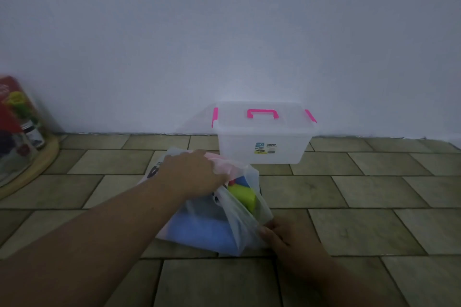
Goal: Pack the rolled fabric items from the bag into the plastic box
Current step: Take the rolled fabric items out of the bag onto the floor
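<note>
A translucent white plastic bag lies on the tiled floor in front of me. Through its mouth I see a yellow-green roll, a bit of blue and red fabric, and a large blue fabric piece showing through the film. My left hand grips the far rim of the bag together with some pink material. My right hand pinches the near rim, holding the mouth apart. The clear plastic box with pink handle and latches stands behind the bag against the wall, lid closed.
A round wooden tray with a red package and jars sits at the far left by the wall. The pale wall runs right behind the box. Bare floor tiles stretch to the right of the bag and box.
</note>
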